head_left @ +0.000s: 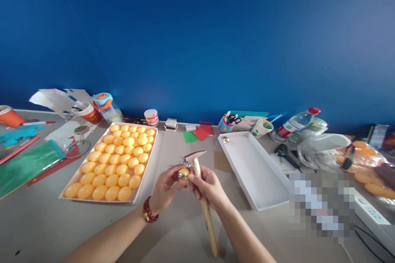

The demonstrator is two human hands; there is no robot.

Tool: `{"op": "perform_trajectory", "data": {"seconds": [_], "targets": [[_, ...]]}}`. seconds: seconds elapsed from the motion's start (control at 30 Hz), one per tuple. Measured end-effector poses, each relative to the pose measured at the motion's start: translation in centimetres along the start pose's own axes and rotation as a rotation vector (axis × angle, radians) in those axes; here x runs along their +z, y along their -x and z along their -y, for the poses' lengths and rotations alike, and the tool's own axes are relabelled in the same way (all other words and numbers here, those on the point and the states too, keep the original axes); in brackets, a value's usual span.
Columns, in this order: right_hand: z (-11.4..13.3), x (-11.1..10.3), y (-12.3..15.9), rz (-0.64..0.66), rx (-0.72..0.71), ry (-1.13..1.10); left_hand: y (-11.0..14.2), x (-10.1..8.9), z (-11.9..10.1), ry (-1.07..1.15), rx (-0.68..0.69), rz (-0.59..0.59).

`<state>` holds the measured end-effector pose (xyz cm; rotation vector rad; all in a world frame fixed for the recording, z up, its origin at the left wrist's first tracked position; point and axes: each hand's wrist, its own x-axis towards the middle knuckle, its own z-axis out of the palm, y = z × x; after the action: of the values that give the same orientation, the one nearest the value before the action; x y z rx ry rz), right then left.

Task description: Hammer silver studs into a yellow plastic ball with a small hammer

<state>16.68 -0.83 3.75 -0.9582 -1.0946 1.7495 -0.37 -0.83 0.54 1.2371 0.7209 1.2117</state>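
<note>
Above the desk (175, 236), the left hand (167, 185) held a silver-patched orange ball (184, 173) while the right hand (211, 185) gripped a wooden-handled hammer (207, 216), its head (195, 155) near the ball.

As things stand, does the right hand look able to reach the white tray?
Probably yes: the white tray lies to the right of the right hand, and nothing tall seems to stand between them. However, that hand holds a hammer, so grasping looks harder.

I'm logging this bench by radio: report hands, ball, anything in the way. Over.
Left hand holding orange ball, silvery patch showing. Right hand gripping hammer by its wooden handle. Possible obstruction: hammer head, just beyond ball.
</note>
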Motion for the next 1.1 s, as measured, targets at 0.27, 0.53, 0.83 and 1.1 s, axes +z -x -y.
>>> {"op": "perform_trajectory", "data": {"seconds": [0.27, 0.53, 0.83, 1.1], "targets": [[-0.09, 0.24, 0.06, -0.030, -0.021, 0.043, 0.02, 0.11, -0.09, -0.025, 0.008, -0.017], [-0.11, 0.48, 0.16, -0.048, -0.016, 0.039, -0.02, 0.24, -0.24, -0.097, 0.031, -0.036], [0.26, -0.13, 0.11, 0.005, 0.017, 0.096, 0.01, 0.00, -0.23, -0.142, 0.029, -0.012], [0.52, 0.16, 0.04, -0.013, 0.041, 0.094, 0.09, -0.10, 0.10, -0.197, 0.057, -0.031]]}}
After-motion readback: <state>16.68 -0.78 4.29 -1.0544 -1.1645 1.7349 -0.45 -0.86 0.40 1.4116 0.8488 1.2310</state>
